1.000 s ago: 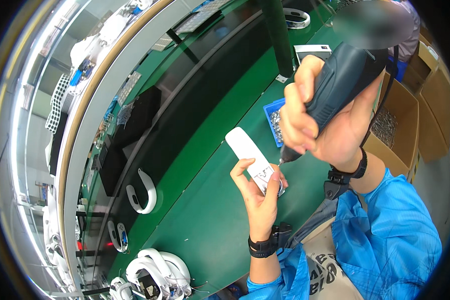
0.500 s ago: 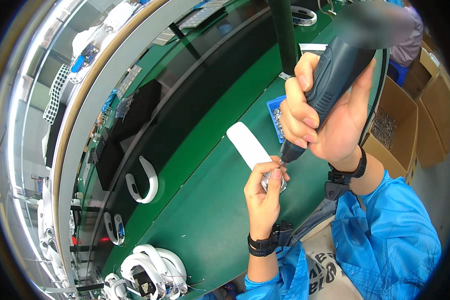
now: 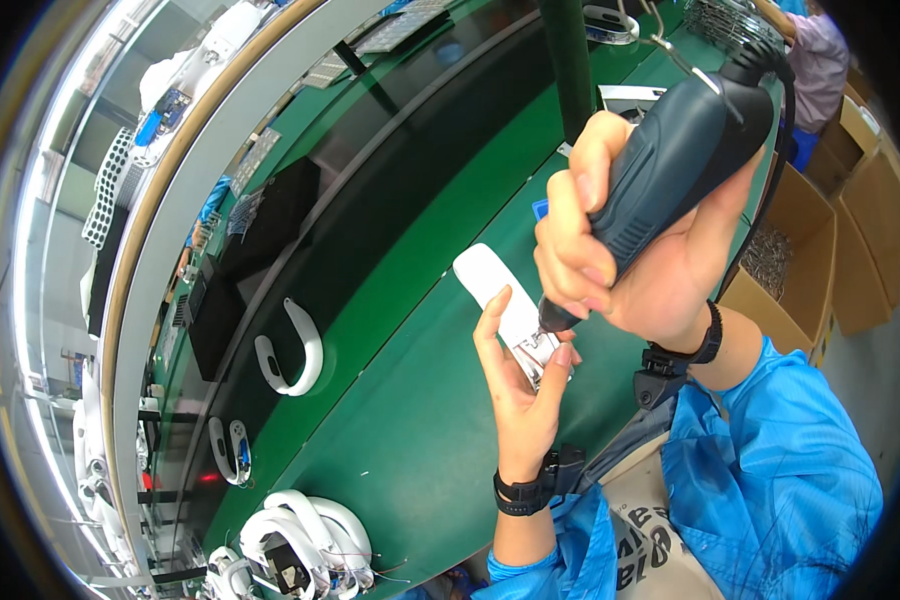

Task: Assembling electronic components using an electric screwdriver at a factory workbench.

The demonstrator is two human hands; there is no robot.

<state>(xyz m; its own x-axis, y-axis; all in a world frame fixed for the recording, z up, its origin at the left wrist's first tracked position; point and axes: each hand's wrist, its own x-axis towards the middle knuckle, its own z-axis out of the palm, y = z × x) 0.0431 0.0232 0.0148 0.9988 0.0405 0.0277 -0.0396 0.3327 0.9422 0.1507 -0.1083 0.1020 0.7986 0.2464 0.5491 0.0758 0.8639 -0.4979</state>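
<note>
My right hand (image 3: 660, 285) is wrapped round a dark electric screwdriver (image 3: 670, 165), tilted with its bit pointing down and left. The bit meets the metal-fitted near end of a long white plastic piece (image 3: 492, 282). My left hand (image 3: 522, 400) grips that near end, thumb on the right side, with the index finger raised along the left edge. The far end of the white piece rests at or just above the green bench (image 3: 420, 450); which, I cannot tell. My fingers and the tool tip partly hide the metal fitting.
White curved pieces (image 3: 315, 520) with thin wires are heaped at the lower left. Another white curved piece (image 3: 310, 358) lies on the green conveyor. A blue tray (image 3: 540, 209) is mostly hidden behind my right hand. Cardboard box (image 3: 805, 225) with metal parts stands right; a co-worker's sleeve (image 3: 820, 65) is beyond.
The screwdriver and my right hand have shifted slightly left and down. My left index finger has lifted from the bit, uncovering the metal fitting. The curved piece on the conveyor has moved slightly up and right.
</note>
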